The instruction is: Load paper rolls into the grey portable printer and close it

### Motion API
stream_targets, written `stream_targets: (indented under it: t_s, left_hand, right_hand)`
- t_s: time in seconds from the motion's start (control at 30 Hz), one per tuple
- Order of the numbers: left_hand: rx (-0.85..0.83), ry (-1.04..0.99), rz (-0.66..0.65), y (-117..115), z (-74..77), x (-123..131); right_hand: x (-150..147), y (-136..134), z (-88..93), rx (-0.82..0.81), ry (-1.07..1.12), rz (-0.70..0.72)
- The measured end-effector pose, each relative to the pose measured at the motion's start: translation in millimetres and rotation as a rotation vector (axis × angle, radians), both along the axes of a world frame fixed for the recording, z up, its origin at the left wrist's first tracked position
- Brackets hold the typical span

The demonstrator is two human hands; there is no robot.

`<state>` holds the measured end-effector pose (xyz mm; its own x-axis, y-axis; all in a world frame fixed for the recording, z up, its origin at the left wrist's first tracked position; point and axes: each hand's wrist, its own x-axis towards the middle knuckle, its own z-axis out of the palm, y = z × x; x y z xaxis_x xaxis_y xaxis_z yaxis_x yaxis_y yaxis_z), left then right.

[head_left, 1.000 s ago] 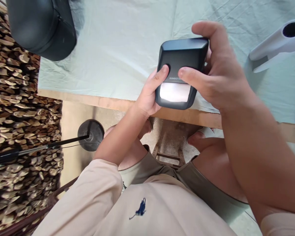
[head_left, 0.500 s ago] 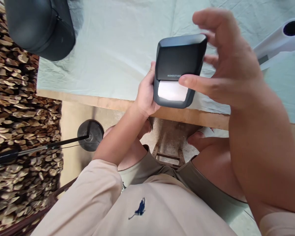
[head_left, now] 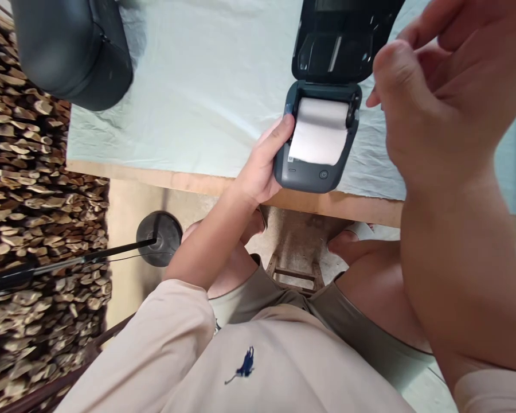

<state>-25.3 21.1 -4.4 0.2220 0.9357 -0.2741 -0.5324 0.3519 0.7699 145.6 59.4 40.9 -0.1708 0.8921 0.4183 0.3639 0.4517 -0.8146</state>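
A dark label printer is held over the front of the table, its lid swung up and back. Inside it lies a roll of white label paper, whose free end reaches down towards the button panel. My left hand grips the printer's left side, thumb on the rim and the other fingers hidden beneath. Just right of the raised lid is my right hand, fingers loosely bent and apart with nothing seen in them. Whether a fingertip touches the lid's edge is unclear.
A pale green cloth covers the table, with its wooden edge nearest me. A black rounded case stands at the far left. Beside the table are a round black stand base with a pole and stacked firewood.
The printer's lid has gone from shut to open, revealing the paper roll. My right hand has moved up and right, off the lid's front; my left hand keeps its hold.
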Motion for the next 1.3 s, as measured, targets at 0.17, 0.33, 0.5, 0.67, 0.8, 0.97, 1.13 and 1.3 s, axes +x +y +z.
stream_targets:
  t_s: [0.17,0.33,0.5,0.67,0.8,0.97,1.13,1.3]
  left_hand:
    - [0.016,0.011,0.022,-1.5,3.6,3.0]
    - [-0.111,0.019,0.037,-0.6,10.7,6.8]
    - [-0.168,-0.040,0.056,-1.0,13.2,6.5]
    - [-0.050,0.052,-0.012,-1.1,8.9,3.6]
    - [-0.020,0.075,-0.028,-0.2,7.0,3.3]
    - [-0.088,0.064,0.060,-0.6,6.5,5.4]
    - [-0.096,0.018,0.089,1.9,6.0,6.3]
    - [-0.127,-0.056,0.117,3.4,5.2,4.9]
  right_hand:
    - [-1.5,-0.5,4.4,-0.041,-0.630,0.010]
    - [-3.2,-4.1,10.3,-0.207,-0.953,-0.045]
    - [-3.1,-8.1,12.9,-0.229,-0.969,-0.040]
    - [-3.2,-7.0,14.7,-0.213,-1.038,0.019]
    - [-4.8,-3.6,13.0,-0.327,-1.047,0.028]
    - [5.5,-2.0,15.6,-0.344,-0.524,0.088]
    - [15.7,10.6,14.7,-0.553,0.256,0.080]
    - [17.4,25.1,-16.9,-0.452,0.433,-0.132]
